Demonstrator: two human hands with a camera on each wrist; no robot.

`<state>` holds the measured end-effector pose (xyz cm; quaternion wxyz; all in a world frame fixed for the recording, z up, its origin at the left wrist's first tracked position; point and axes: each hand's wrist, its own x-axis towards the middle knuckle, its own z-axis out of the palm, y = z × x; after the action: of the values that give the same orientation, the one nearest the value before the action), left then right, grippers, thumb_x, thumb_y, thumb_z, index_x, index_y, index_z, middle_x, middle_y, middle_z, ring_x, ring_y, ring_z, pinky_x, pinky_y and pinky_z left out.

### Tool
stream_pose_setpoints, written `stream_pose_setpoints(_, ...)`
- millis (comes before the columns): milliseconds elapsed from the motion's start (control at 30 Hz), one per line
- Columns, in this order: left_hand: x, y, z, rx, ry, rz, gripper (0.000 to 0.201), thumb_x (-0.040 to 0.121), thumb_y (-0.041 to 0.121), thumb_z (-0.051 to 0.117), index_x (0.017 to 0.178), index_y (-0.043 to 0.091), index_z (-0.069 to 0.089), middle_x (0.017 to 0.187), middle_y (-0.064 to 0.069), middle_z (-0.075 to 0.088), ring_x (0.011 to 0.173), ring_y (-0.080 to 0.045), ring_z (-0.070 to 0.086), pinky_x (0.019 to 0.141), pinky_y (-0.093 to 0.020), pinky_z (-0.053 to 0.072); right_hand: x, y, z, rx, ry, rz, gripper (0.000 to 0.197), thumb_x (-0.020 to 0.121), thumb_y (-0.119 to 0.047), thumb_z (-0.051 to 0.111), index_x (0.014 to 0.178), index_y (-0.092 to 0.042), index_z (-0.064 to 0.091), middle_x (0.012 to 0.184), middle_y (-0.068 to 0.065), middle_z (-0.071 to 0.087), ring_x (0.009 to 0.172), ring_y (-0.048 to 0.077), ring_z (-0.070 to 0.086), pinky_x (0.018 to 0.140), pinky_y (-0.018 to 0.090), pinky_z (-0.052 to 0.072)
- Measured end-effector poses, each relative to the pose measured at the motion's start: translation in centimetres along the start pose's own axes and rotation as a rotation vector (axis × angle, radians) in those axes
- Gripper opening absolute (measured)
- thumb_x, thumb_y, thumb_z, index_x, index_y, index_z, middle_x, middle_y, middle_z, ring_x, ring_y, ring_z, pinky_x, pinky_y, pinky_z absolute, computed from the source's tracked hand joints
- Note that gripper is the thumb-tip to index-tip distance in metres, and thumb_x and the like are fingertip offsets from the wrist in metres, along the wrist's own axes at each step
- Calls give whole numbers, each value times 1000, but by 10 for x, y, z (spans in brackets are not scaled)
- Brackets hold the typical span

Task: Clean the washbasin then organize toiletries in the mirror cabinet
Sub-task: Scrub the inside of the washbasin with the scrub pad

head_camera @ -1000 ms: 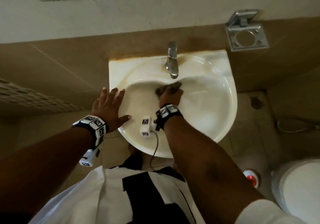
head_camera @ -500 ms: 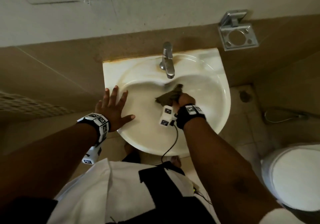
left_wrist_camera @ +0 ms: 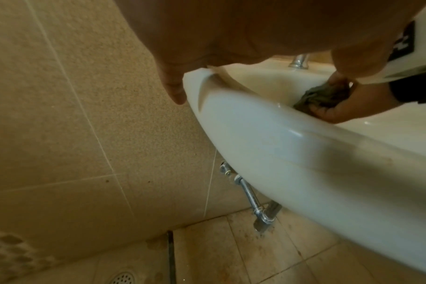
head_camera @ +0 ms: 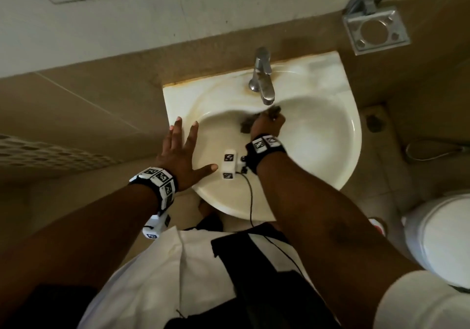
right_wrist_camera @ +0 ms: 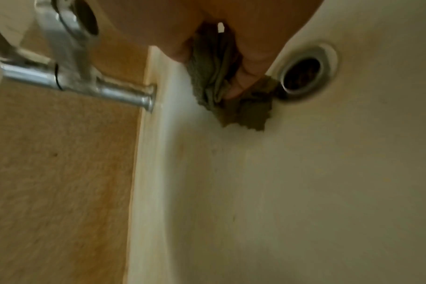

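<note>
A white washbasin [head_camera: 338,150] with yellowish stains is fixed to the tiled wall, a chrome tap [head_camera: 263,79] at its back. My right hand [head_camera: 267,125] grips a dark grey cloth [head_camera: 245,125] and presses it against the back wall of the bowl under the tap. In the right wrist view the cloth [right_wrist_camera: 221,86] lies beside the metal drain [right_wrist_camera: 304,75]. My left hand [head_camera: 181,156] rests flat on the basin's left rim, fingers spread. In the left wrist view the rim [left_wrist_camera: 255,123] and the cloth [left_wrist_camera: 321,96] show. No mirror cabinet or toiletries are in view.
An empty metal holder [head_camera: 373,31] hangs on the wall at the upper right. A white toilet [head_camera: 442,237] stands at the right, with a hose [head_camera: 429,148] behind it. Under the basin runs a chrome pipe [left_wrist_camera: 250,198]; a floor drain [left_wrist_camera: 122,277] lies left.
My right hand has moved the cloth from the bowl's middle up and back toward the tap. The left hand stays on the left rim.
</note>
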<state>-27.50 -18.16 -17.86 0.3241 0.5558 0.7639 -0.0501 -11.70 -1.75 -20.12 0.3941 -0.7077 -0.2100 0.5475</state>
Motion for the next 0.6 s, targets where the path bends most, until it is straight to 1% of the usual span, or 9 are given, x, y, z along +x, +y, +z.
stream_pose_setpoints(33,0,-2,-1,-45,24,9,114,83,77,53,156,37,-25,164,-3,-34,154,-40,-14,122,-58,9,-8,7,5,-48,-19,43,35,99,-27,51,127,-6,45,103,20,59,83,30,60,70,20,47)
stream_pose_setpoints(67,1,-4,-2,-107,58,22,109,89,68,55,158,33,-22,165,-5,-31,155,-40,-10,123,-57,10,-18,12,14,-71,-25,80,33,100,-18,52,129,-5,45,103,16,56,85,30,58,65,16,42)
stream_pose_setpoints(133,2,-15,-7,-264,169,76,94,98,49,53,161,23,-13,168,-7,-21,156,-31,-6,125,-48,8,-28,20,34,-27,-21,128,33,97,-6,53,129,-3,46,106,14,54,96,31,57,75,22,37)
stream_pose_setpoints(200,5,-31,-10,-389,239,133,84,104,36,49,162,18,-8,170,-5,-14,155,-16,-8,126,-39,6,-40,28,52,-126,-102,102,32,97,-5,49,129,-1,46,109,14,52,103,29,55,81,30,37)
stream_pose_setpoints(300,11,-46,-11,-542,221,159,78,105,30,44,162,26,-9,168,9,-11,156,-11,-7,128,-44,8,-64,52,57,-509,-309,-47,21,92,-13,58,113,-16,58,114,14,65,105,34,60,81,29,42)
stream_pose_setpoints(367,12,-45,-10,-552,239,169,78,105,23,47,162,22,-7,170,4,-6,157,-13,-3,128,-46,10,-73,67,48,-724,-536,-267,13,83,-20,64,90,-29,57,104,8,70,99,33,65,89,35,51)
stream_pose_setpoints(433,9,-42,-9,-497,247,177,78,105,17,50,162,17,-4,171,-4,-2,155,-13,-1,128,-39,8,-70,78,32,-927,-759,-421,20,78,-24,66,77,-36,50,94,1,68,90,28,65,85,37,53)
stream_pose_setpoints(533,5,-40,-6,-441,242,196,80,104,18,51,162,18,-5,171,-1,-3,151,-4,-4,122,-28,4,-51,80,7,-1168,-952,-433,21,76,-21,67,81,-34,52,89,0,65,81,23,63,78,43,55)
stream_pose_setpoints(600,4,-42,-5,-453,235,204,81,104,18,52,163,20,-5,171,3,-5,150,-3,-4,121,-26,3,-46,73,5,-1141,-900,-349,15,87,-23,65,93,-29,54,91,5,68,74,23,63,72,38,58)
